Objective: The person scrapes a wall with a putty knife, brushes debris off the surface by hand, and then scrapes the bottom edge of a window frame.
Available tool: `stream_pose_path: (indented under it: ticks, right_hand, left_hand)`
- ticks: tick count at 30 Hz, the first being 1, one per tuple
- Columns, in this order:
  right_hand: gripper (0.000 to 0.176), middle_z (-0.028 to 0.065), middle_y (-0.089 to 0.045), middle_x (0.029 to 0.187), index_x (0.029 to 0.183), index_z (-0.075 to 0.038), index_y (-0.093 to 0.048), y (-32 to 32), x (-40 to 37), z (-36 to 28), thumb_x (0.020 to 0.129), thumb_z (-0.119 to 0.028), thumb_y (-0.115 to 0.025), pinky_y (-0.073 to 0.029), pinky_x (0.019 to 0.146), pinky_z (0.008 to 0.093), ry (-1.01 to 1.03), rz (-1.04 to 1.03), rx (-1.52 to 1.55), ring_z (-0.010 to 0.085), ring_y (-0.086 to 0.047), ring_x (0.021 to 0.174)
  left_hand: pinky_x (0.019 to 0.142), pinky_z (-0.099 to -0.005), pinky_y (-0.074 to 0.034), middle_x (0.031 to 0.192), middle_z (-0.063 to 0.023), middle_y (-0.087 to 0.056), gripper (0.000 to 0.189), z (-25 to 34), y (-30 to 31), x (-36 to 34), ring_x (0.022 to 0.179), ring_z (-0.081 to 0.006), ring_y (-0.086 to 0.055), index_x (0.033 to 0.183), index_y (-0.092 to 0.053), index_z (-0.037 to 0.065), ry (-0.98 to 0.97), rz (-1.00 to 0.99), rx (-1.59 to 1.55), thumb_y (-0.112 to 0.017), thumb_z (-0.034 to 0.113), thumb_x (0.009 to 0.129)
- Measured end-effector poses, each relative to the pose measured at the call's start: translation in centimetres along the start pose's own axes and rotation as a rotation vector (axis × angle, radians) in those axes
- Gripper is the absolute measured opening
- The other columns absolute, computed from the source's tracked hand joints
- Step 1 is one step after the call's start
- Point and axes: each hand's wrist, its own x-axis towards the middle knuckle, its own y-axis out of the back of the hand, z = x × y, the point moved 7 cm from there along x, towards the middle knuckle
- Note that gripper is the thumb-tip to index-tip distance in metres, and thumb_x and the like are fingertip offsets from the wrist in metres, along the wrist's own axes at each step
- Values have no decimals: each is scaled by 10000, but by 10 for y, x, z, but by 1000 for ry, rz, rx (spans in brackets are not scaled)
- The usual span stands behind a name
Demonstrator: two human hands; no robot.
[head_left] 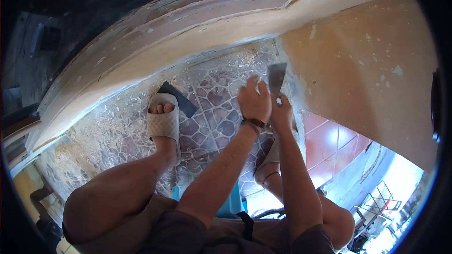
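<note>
My right hand (281,114) is closed round the lower end of a scraper (277,76), whose wide metal blade points up and away from me. Just left of it, my left hand (254,101) is raised beside the blade, its fingers blurred by motion. A dark band circles the left wrist. Both hands are above the patterned tile floor (219,129). A dark flat rectangular piece (180,98) lies on the floor beside my left sandal (163,120).
Pale flakes litter the floor along the peeling wall base (188,49). A worn tan wall (358,66) stands at the right, above reddish tiles (325,136). Something turquoise (230,204) is beneath me. A metal rack (379,204) is at the lower right.
</note>
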Motion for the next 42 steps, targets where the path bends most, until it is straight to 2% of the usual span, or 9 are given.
stream_pose_path:
  ticks: [1,2,5,6,10,16,26,32,42]
  right_hand:
    - [366,145,-610,655,1111,-18,-553,3,-2,-12,856,-280,-544,-465,546,367,73,84,-106,228,-614,591]
    - [354,175,-578,586,1151,-40,-535,8,14,-4,849,-223,-525,-462,560,396,259,198,-306,297,-614,573]
    - [358,217,-599,667,1176,-51,-521,8,26,-17,859,-216,-503,-460,597,434,210,190,-299,357,-618,641]
    - [347,235,-613,738,1178,-58,-520,5,38,-11,882,-235,-480,-459,632,472,228,230,-293,393,-616,706]
    - [327,243,-621,809,1145,-70,-535,-4,63,-16,925,-281,-418,-472,678,504,480,316,-379,427,-598,767]
    - [271,262,-596,778,911,-47,-551,-23,83,-26,917,-297,-444,-437,623,524,302,347,-404,463,-565,736]
    - [286,245,-613,735,1107,-63,-557,-27,72,-33,913,-235,-438,-473,582,489,358,397,-358,415,-607,698]
    - [259,260,-599,814,1015,-51,-562,-33,65,-29,913,-256,-440,-430,639,505,306,402,-142,468,-558,763]
    - [289,246,-613,793,1120,-135,-568,-24,94,-24,901,-279,-446,-466,628,511,404,327,-395,441,-589,734]
  left_hand:
    - [827,-456,-410,822,-216,-585,351,12,16,14,871,-397,-547,1089,-564,36,-119,65,166,-532,245,808]
    - [963,-497,-313,1101,-305,-508,535,0,12,37,1142,-403,-431,1239,-458,38,-147,-103,161,-581,300,789]
    - [1042,-561,-146,1423,-296,-145,836,-38,-4,62,1340,-411,-114,1388,-204,31,-315,-244,748,-626,397,765]
    - [1031,-590,98,1446,-239,194,1131,-59,-16,66,1332,-389,211,1426,60,69,-181,-513,781,-681,499,686]
    - [1020,-604,102,1438,-246,212,1272,-45,-18,56,1317,-416,228,1411,144,81,-78,-612,973,-736,533,612]
    - [1009,-604,116,1417,-265,248,1386,-52,-23,62,1297,-434,260,1391,200,81,-45,-612,1008,-773,569,533]
    - [1001,-612,120,1410,-266,262,1392,-53,-24,61,1287,-441,274,1384,222,91,-31,-628,1024,-771,575,536]
    - [1007,-608,115,1409,-265,266,1399,-51,-26,63,1287,-441,273,1385,220,95,-29,-617,1028,-774,576,527]
    - [1006,-607,120,1412,-263,261,1396,-52,-25,63,1291,-442,265,1387,218,99,-28,-604,1025,-779,562,527]
